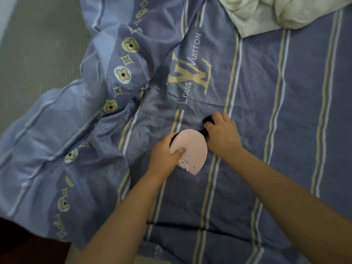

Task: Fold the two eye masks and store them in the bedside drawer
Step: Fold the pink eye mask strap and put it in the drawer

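Note:
A pink eye mask (192, 149) lies folded in half on the blue striped bedsheet (266, 115), a small printed face showing near its lower edge. My left hand (165, 155) grips its left side, thumb pressed on top. My right hand (222, 134) sits at the mask's upper right edge, fingers closed on a black strap (206, 120) that pokes out beside them. A black edge shows under the pink mask at its top left. I cannot tell whether this belongs to a second mask. No drawer is in view.
A crumpled blue quilt with flower prints (76, 121) is bunched along the left of the bed. A white cloth (276, 14) lies at the top right. Grey floor (38, 44) shows beyond the bed's left edge.

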The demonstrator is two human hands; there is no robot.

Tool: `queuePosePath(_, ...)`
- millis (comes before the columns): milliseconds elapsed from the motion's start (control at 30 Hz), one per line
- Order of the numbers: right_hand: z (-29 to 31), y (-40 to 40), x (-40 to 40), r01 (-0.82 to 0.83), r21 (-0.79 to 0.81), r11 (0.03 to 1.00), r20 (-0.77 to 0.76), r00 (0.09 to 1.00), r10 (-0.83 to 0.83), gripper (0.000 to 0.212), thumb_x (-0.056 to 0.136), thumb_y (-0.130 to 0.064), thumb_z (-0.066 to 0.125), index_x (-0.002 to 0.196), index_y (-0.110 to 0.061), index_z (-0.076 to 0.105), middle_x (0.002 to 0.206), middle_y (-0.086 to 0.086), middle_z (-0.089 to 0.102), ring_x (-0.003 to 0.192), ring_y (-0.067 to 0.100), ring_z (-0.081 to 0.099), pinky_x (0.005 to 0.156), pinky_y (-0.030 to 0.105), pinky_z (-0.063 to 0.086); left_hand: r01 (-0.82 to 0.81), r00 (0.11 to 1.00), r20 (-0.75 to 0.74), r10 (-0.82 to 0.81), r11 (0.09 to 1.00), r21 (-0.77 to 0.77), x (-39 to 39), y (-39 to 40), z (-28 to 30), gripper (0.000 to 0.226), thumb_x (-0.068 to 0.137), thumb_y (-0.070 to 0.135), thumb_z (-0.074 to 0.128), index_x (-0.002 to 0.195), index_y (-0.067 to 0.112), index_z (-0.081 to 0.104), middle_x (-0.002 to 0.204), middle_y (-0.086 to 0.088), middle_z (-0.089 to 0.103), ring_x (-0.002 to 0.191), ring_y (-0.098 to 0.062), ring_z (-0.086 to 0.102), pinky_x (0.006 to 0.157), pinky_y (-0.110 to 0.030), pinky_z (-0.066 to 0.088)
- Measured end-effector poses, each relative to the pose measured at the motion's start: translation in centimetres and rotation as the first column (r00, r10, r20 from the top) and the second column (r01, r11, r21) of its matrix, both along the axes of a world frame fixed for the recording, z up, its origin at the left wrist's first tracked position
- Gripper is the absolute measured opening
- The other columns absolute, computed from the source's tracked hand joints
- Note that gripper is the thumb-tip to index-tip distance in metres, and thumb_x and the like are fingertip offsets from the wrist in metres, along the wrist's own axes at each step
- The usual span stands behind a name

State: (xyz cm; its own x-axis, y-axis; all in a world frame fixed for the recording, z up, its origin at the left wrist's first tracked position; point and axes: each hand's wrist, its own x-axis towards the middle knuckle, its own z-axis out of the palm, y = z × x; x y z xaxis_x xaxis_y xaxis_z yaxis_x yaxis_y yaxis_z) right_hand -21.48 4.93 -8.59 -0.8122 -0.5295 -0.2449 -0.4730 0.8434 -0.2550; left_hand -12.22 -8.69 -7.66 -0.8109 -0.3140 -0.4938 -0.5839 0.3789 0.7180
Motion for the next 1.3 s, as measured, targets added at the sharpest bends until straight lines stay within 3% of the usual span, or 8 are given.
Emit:
queuePosePath(367,16.9,6.1,0.4,0.158,-0.473,0.867,0.179,0.98,-0.081,0.011,0.078,0.002,0.063,0.085,0.001,0.071,0.11,0.016,0.052,0.102,0.025,0.041,0.087,0.023,0.028,0.106,0.929,-0.346,-0.133,0.99,-0.098,-0.9,-0.9,13.8,0.013,0.08,0.001,0.063,0.092,0.001,0.068,0.071,0.014,0.04,0.065,0.002,0.043,0.061,0.003,0.036)
queuePosePath(533,24.9,6.9,2.7,0.343,-0.547,0.764,0.44,0.894,-0.086,0.03,0.081,-0.002,0.057,0.07,-0.027,0.043,0.055,-0.002,0.049,0.042,0.003,0.048,0.046,0.022,0.039,0.154,0.858,-0.503,-0.104,0.986,0.059,-0.7,1.4,22.5,0.026,0.081,0.003,0.062,0.088,0.028,0.066,0.07,0.004,0.062,0.062,0.007,0.055,0.062,-0.014,0.042)
queuePosePath(667,31.1,7.7,3.9,0.11,-0.513,0.851,0.225,0.974,0.01,0.039,0.072,-0.005,0.069,0.107,-0.02,0.06,0.071,-0.007,0.06,0.057,0.0,0.053,0.048,0.01,0.038,0.197,0.819,-0.558,-0.132,0.979,0.058,-1.1,2.8,28.9,0.025,0.084,0.003,0.058,0.076,0.024,0.069,0.058,-0.001,0.05,0.052,0.0,0.044,0.053,-0.006,0.036)
queuePosePath(833,39.0,9.0,3.7,0.117,-0.656,0.746,0.034,0.992,-0.125,0.014,0.082,-0.004,0.053,0.077,0.003,0.065,0.049,0.017,0.054,0.04,0.008,0.04,0.04,0.015,0.03,0.246,0.709,-0.604,-0.364,0.93,-0.272,-2.8,4.3,36.7,0.016,0.083,0.024,0.06,0.091,0.013,0.066,0.074,0.015,0.035,0.07,-0.005,0.04,0.06,-0.011,0.033)
queuePosePath(1000,44.2,13.4,3.1,0.374,-0.852,0.367,0.275,0.916,-0.293,0.019,0.083,0.007,0.052,0.095,-0.002,0.064,0.051,-0.001,0.049,0.033,-0.002,0.042,0.036,0.006,0.033,0.278,0.688,-0.675,-0.265,0.956,-0.093,-3.8,5.9,41.6,0.024,0.091,0.021,0.05,0.07,0.033,0.045,0.07,0.011,0.05,0.064,-0.004,0.048,0.057,-0.013,0.04)
queuePosePath(1133,46.0,14.5,4.4,0.344,-0.749,0.567,0.256,0.939,-0.231,0.029,0.079,-0.012,0.066,0.06,-0.034,0.065,0.04,-0.013,0.041,0.032,-0.002,0.038,0.033,0.008,0.033,0.341,0.675,-0.727,-0.13,0.928,0.15,-3.9,8.0,43.4,0.024,0.09,0.012,0.05,0.079,0.033,0.052,0.081,0.009,0.058,0.072,-0.006,0.054,0.063,-0.015,0.046)
queuePosePath(1200,46.1,14.1,4.8,0.384,-0.703,0.599,0.258,0.922,-0.289,0.036,0.077,-0.019,0.069,0.044,-0.024,0.056,0.033,-0.013,0.04,0.031,0.001,0.038,0.032,0.012,0.032,0.403,0.675,-0.725,-0.138,0.892,0.206,-3.9,9.7,44.3,0.022,0.09,0.01,0.051,0.079,0.029,0.053,0.079,0.005,0.058,0.071,-0.01,0.054,0.065,-0.021,0.046)
queuePosePath(1300,46.6,14.3,4.8,0.485,-0.819,0.307,0.386,0.861,-0.33,0.022,0.082,-0.013,0.062,0.064,-0.002,0.058,0.056,0.009,0.049,0.046,0.016,0.043,0.043,0.023,0.034,0.404,0.711,-0.702,0.035,0.797,0.45,-4.3,11.3,45.6,0.014,0.087,0.006,0.053,0.086,0.02,0.054,0.078,-0.001,0.061,0.064,-0.01,0.06,0.06,-0.024,0.052)
